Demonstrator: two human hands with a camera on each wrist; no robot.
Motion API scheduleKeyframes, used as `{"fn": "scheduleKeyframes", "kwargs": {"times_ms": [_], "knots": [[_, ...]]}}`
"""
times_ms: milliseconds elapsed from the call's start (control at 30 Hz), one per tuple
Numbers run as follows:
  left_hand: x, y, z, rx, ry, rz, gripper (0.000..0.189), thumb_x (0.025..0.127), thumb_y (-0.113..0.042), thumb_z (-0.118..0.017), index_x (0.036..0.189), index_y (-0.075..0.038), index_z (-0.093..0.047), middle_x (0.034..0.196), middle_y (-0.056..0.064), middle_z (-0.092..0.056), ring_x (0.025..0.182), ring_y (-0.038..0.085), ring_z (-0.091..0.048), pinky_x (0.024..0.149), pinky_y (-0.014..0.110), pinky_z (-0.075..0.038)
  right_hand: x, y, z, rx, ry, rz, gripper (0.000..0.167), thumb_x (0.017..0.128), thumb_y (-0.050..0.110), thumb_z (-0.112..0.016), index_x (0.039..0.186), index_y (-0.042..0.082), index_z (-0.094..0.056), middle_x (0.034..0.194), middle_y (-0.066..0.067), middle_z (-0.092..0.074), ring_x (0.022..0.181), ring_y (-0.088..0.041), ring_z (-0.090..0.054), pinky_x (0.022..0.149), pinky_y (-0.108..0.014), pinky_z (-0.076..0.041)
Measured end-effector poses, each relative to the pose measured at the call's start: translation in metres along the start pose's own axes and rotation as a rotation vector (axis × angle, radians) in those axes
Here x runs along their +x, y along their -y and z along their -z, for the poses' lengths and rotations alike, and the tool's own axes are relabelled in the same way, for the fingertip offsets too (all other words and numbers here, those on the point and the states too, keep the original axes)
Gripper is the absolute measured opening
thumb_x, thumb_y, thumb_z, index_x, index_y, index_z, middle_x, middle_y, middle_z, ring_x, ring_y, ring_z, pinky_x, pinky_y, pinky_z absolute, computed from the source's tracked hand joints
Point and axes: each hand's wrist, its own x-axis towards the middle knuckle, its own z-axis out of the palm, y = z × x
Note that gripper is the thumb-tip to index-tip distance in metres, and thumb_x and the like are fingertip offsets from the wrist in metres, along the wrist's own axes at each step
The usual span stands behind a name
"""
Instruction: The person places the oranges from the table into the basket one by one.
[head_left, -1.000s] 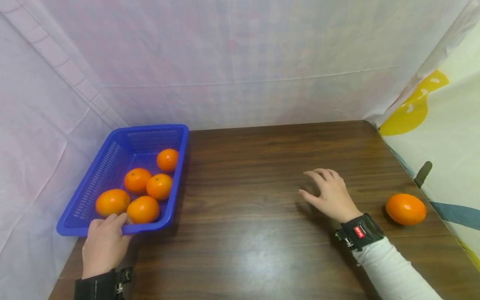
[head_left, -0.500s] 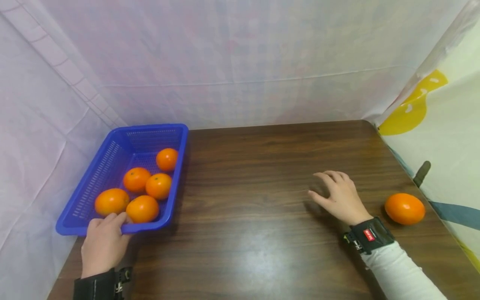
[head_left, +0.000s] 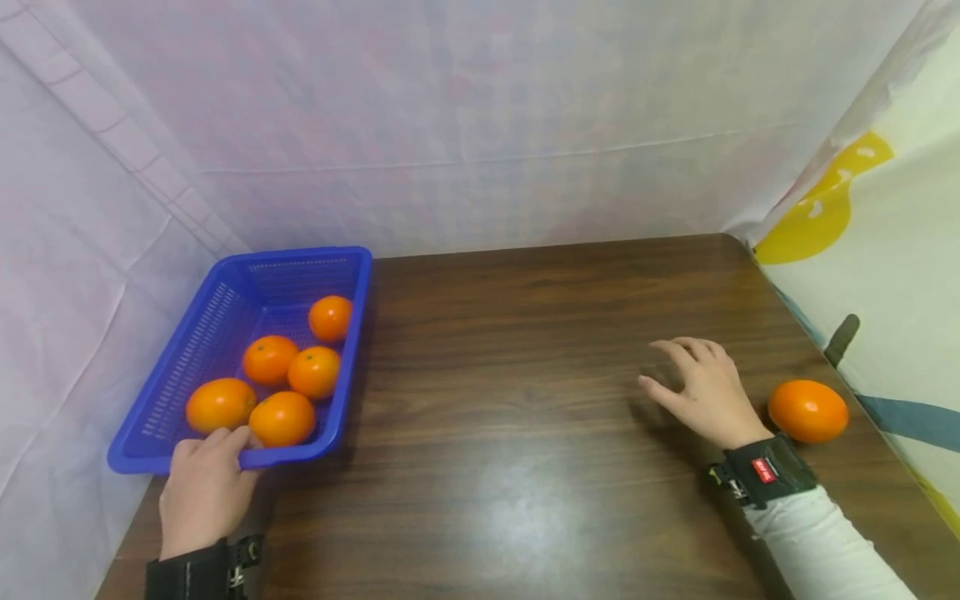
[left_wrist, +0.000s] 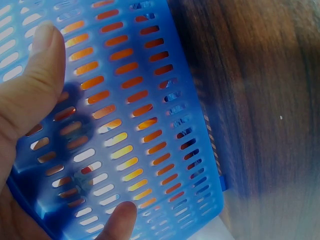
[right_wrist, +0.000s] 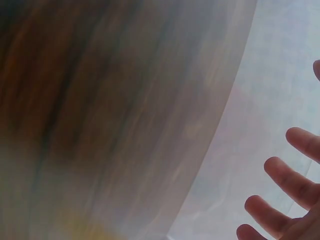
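Note:
A blue plastic basket [head_left: 348,350] with slotted walls stands at the left of the table, its near rim gripped by my left hand [head_left: 206,492]. In the left wrist view, the thumb [left_wrist: 47,55] lies against the outside of the slotted wall. Several oranges [head_left: 270,360] lie inside the basket, mostly towards its near and right sides. Over the right part of the table is my right hand [head_left: 705,392], fingers spread and slightly bent, holding nothing. A single orange [head_left: 808,411] lies to the right of that hand, apart from it, near the wrist strap.
The brown wood-grain table [head_left: 480,367] runs back to a pale cloth [head_left: 480,125] hung behind it. Another cloth with a yellow print [head_left: 813,221] hangs along the right edge, and the basket stands close to the cloth on the left.
My right hand has moved to the right, nearer the single orange. The left hand keeps its grip on the basket; the view has shifted slightly.

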Motion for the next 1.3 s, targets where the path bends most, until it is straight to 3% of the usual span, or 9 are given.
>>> {"fn": "scheduleKeyframes", "kwargs": {"times_ms": [467, 667, 1300], "knots": [[-0.002, 0.003, -0.001, -0.01, 0.017, 0.023, 0.01, 0.088, -0.013, -0.073, 0.092, -0.014, -0.064, 0.089, 0.01, -0.061, 0.104, 0.046, -0.046, 0.065, 0.067, -0.045, -0.011, -0.019, 0.02, -0.05, -0.008, -0.052, 0.056, 0.09, 0.042, -0.07, 0.131, 0.004, -0.06, 0.128, -0.03, -0.057, 0.119, -0.053, -0.046, 0.099, -0.068, -0.031], [-0.002, 0.005, -0.003, -0.012, 0.006, 0.007, 0.011, 0.087, -0.013, -0.073, 0.093, -0.015, -0.064, 0.088, 0.009, -0.061, 0.103, 0.046, -0.047, 0.064, 0.069, -0.044, -0.014, -0.023, 0.026, -0.094, -0.048, -0.044, 0.055, 0.088, 0.041, -0.072, 0.128, 0.005, -0.061, 0.124, -0.03, -0.059, 0.116, -0.053, -0.049, 0.095, -0.068, -0.033], [0.0, 0.003, -0.001, -0.014, -0.011, -0.023, 0.013, 0.086, -0.012, -0.074, 0.093, -0.014, -0.064, 0.088, 0.011, -0.062, 0.102, 0.046, -0.046, 0.066, 0.07, -0.044, -0.035, -0.044, 0.048, -0.146, -0.056, -0.19, 0.058, 0.09, 0.045, -0.069, 0.132, 0.008, -0.058, 0.129, -0.032, -0.054, 0.119, -0.057, -0.041, 0.098, -0.075, -0.019]]}}
